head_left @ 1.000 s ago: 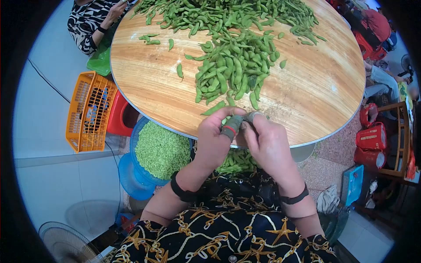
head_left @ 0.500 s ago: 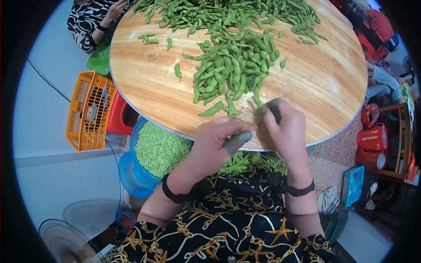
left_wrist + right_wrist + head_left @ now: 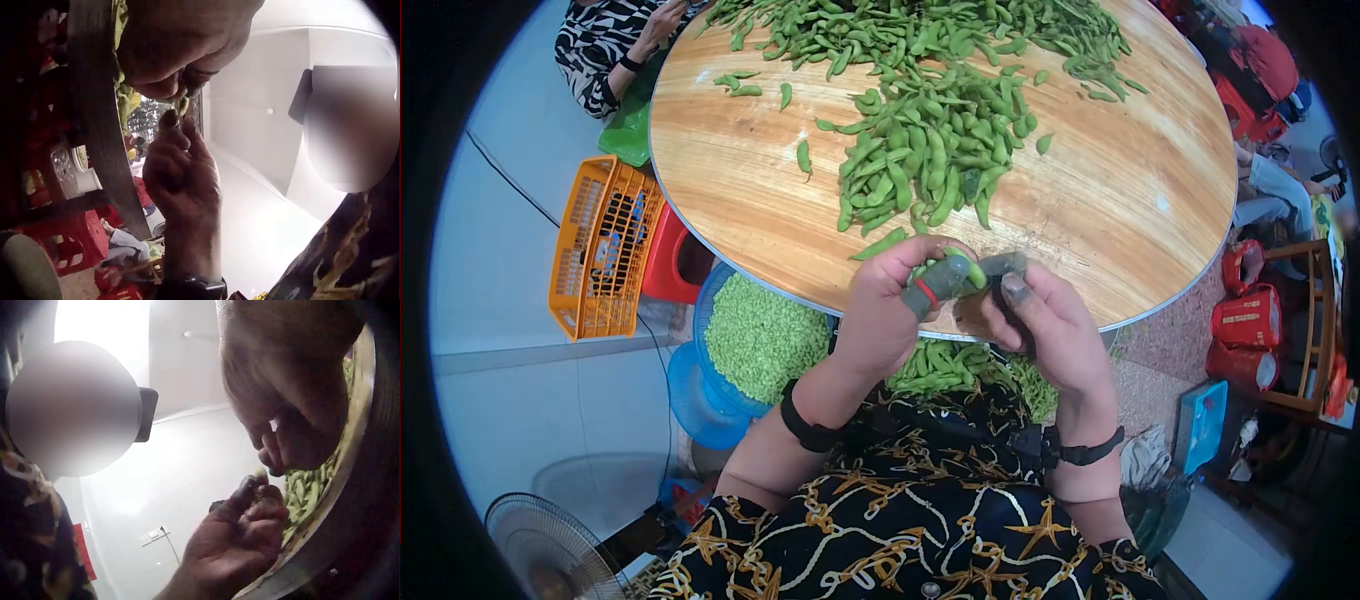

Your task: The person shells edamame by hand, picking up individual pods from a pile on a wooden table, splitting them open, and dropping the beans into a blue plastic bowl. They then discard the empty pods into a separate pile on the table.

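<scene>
I see left hand (image 3: pixel 887 310) and right hand (image 3: pixel 1040 325) together at near edge of round table (image 3: pixel 730 190) | both pinch one green pod (image 3: pixel 968 272) between covered fingertips | pod just in front of pod pile (image 3: pixel 930 150) | blue basket of shelled beans (image 3: pixel 765 340) below table edge, left of the hands

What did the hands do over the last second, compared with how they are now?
Half a second ago the right hand was out on the table by the pod pile. It has come back to the left hand, and both now pinch a fresh green pod at the table edge. The pile, the blue basket of shelled beans and the orange crate stayed put.
</scene>
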Available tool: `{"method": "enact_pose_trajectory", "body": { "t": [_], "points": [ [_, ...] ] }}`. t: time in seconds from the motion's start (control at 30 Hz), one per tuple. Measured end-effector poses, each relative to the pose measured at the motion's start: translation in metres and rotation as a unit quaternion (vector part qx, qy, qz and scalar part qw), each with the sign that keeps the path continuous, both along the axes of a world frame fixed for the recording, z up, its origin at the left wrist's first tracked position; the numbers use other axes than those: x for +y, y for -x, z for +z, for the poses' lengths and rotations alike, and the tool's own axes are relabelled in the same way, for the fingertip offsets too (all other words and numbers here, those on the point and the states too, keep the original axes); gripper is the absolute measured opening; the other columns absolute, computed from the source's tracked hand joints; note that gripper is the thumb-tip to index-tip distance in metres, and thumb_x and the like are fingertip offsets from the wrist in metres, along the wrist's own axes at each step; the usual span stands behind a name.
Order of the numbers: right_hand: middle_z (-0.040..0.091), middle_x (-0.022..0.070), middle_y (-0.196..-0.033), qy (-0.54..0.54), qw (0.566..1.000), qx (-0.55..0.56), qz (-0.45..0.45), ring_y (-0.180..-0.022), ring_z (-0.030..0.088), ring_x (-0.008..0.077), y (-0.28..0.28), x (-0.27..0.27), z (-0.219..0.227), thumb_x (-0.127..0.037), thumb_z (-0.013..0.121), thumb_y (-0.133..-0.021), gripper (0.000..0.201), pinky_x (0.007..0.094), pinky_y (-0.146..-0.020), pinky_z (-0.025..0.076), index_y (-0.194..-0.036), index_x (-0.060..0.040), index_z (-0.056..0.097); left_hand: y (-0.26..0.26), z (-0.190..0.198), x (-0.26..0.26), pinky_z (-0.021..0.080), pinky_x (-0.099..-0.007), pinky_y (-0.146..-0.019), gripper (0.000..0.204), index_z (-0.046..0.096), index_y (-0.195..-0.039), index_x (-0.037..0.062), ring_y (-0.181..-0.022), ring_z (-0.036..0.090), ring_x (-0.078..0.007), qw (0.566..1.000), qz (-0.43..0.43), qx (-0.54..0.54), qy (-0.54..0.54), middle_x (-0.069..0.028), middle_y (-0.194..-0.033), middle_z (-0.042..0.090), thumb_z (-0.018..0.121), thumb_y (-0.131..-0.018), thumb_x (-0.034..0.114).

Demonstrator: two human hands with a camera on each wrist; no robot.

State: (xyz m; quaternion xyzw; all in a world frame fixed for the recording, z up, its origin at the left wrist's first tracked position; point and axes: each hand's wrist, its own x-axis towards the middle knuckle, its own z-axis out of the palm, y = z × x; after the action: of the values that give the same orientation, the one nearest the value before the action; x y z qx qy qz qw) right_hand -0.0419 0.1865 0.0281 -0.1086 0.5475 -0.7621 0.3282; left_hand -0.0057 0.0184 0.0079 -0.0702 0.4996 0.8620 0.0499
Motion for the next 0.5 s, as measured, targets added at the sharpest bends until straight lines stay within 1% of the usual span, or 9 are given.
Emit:
{"method": "enact_pose_trajectory", "body": {
  "t": [0.1,0.2,0.27,0.3,0.37,0.4,0.43,0.47,0.5],
  "points": [
    [0.044,-0.0043,-0.061,-0.036,0.999,0.017,0.021,-0.052,0.036,0.0037,-0.002,0.000,-0.003,-0.023,0.038,-0.097,0.027,0.0194,-0.049,0.030,-0.090,-0.0016,0.053,-0.002,-0.004,-0.001,0.040,-0.0162,-0.059,0.016,0.061,-0.097,0.0030,-0.070,0.049,-0.0018,1.000,0.004,0.002,0.006,0.0019,-0.084,0.059,0.056,-0.081,0.000],
    [0.044,-0.0039,-0.060,-0.048,0.996,0.017,0.069,-0.052,0.036,0.0038,0.000,0.005,-0.005,-0.021,0.038,-0.097,0.026,0.0191,-0.048,0.030,-0.086,-0.0018,0.052,-0.002,-0.002,0.000,0.044,-0.0201,-0.066,0.015,0.059,-0.096,0.0009,-0.076,0.052,-0.0050,0.996,0.033,-0.001,0.078,0.0002,-0.085,0.059,0.056,-0.081,-0.001],
    [0.044,-0.0036,-0.060,-0.049,0.997,0.006,0.057,-0.051,0.035,0.0039,0.000,0.000,-0.002,-0.020,0.039,-0.096,0.025,0.0189,-0.048,0.029,-0.085,-0.0020,0.052,-0.003,-0.001,0.000,0.045,-0.0234,-0.071,0.012,0.057,-0.094,-0.0006,-0.080,0.053,-0.0076,0.973,0.032,0.009,0.228,-0.0012,-0.085,0.059,0.056,-0.082,0.000],
    [0.044,-0.0034,-0.060,-0.050,0.998,-0.004,0.043,-0.050,0.035,0.0039,0.000,-0.002,-0.001,-0.018,0.039,-0.096,0.024,0.0187,-0.047,0.029,-0.085,-0.0022,0.052,-0.003,-0.001,0.001,0.045,-0.0234,-0.071,0.012,0.057,-0.094,-0.0006,-0.080,0.053,-0.0076,0.973,0.032,0.008,0.227,-0.0012,-0.085,0.059,0.056,-0.082,0.000],
    [0.045,-0.0032,-0.060,-0.039,0.998,-0.026,0.052,-0.049,0.034,0.0038,0.001,-0.001,-0.003,-0.017,0.040,-0.096,0.022,0.0189,-0.046,0.028,-0.085,-0.0023,0.052,-0.004,-0.002,0.003,0.036,-0.0166,-0.054,0.011,0.057,-0.090,0.0032,-0.064,0.047,-0.0027,0.971,0.055,0.056,0.228,0.0018,-0.081,0.056,0.060,-0.082,0.010],
    [0.045,-0.0030,-0.060,-0.028,0.997,-0.049,0.060,-0.048,0.033,0.0037,0.001,-0.001,-0.003,-0.016,0.040,-0.095,0.020,0.0190,-0.045,0.027,-0.086,-0.0023,0.052,-0.004,-0.004,0.001,0.036,-0.0166,-0.054,0.011,0.057,-0.090,0.0032,-0.064,0.047,-0.0027,0.971,0.055,0.055,0.227,0.0018,-0.081,0.056,0.060,-0.082,0.010],
    [0.045,-0.0030,-0.060,-0.029,0.997,-0.050,0.061,-0.048,0.033,0.0037,0.000,0.000,-0.003,-0.016,0.040,-0.095,0.020,0.0190,-0.045,0.027,-0.086,-0.0023,0.052,-0.003,-0.007,-0.003,0.038,-0.0180,-0.056,0.011,0.057,-0.090,0.0031,-0.066,0.048,-0.0039,0.990,-0.009,0.071,0.124,0.0018,-0.080,0.056,0.060,-0.082,0.009],
    [0.045,-0.0031,-0.060,0.031,0.988,-0.133,0.069,-0.047,0.032,0.0037,-0.001,0.001,-0.001,-0.015,0.041,-0.095,0.018,0.0195,-0.044,0.027,-0.087,-0.0029,0.053,-0.002,-0.009,-0.006,0.040,-0.0194,-0.058,0.011,0.056,-0.089,0.0031,-0.068,0.049,-0.0050,0.993,-0.073,0.086,0.019,0.0017,-0.080,0.055,0.061,-0.082,0.009],
    [0.045,-0.0032,-0.059,0.091,0.969,-0.215,0.076,-0.047,0.031,0.0036,-0.002,0.001,0.000,-0.014,0.042,-0.094,0.017,0.0200,-0.043,0.026,-0.087,-0.0035,0.053,-0.002,-0.009,-0.009,0.040,-0.0194,-0.058,0.011,0.056,-0.089,0.0031,-0.068,0.049,-0.0050,0.993,-0.072,0.086,0.018,0.0017,-0.080,0.055,0.061,-0.082,0.009]
  ]
}}
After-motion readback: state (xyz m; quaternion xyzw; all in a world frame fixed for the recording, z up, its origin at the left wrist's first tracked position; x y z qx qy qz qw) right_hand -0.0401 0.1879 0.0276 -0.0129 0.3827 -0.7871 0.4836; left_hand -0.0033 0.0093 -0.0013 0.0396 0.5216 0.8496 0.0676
